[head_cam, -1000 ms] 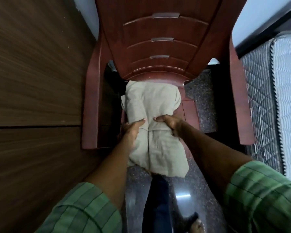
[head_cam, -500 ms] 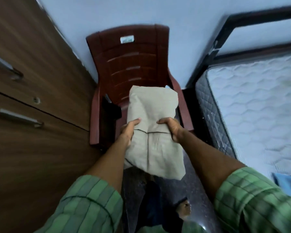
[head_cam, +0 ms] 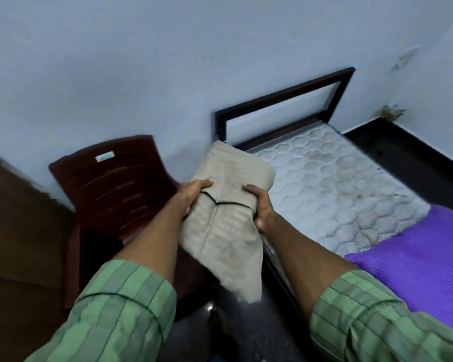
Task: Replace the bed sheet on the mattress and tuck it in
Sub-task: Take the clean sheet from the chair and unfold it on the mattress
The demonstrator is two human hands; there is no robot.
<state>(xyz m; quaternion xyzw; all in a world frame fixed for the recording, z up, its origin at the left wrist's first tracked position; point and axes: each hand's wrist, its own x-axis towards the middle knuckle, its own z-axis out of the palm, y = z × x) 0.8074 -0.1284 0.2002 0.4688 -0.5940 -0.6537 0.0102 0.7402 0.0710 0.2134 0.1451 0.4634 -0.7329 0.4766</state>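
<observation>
Lifted clear off the chair point(head_cam: 115, 189) now and swung right toward the bed, compared with a second back when the sheet point(head_cam: 225, 220) was still lying on the seat. Held up in the air between chair and mattress point(head_cam: 335, 189), folded into a thick beige bundle, far end up and tilted toward the wall point(head_cam: 168, 61), near end hanging down over the dark floor point(head_cam: 392, 152). Thin dark seam line across the middle, right where both grips sit.

Left hand point(head_cam: 191, 197) clamped on the sheet's left edge, thumb over the top, fingers wrapped underneath. Right hand point(head_cam: 259, 207) gripping the right edge the same way, thumb on top, fingers curled under the fold. Both pinching tight, fabric bunched a bit between them. Green striped sleeves point(head_cam: 120, 309) rolled up on both forearms.

Mattress bare, white quilted hex pattern, some greyish smudges on it, sitting in a dark frame with an open rectangular headboard point(head_cam: 285, 108) against the pale blue wall. Purple cloth point(head_cam: 416, 262) spread over the near end of the mattress, touching it, running off the right edge of view. Dark red plastic chair just left of the bed, back against the wall, small white label near the top of its backrest. Brown wooden panel point(head_cam: 19, 244) along the far left, blurry. Small dark smudge low on the right-hand wall, too fuzzy to make out
</observation>
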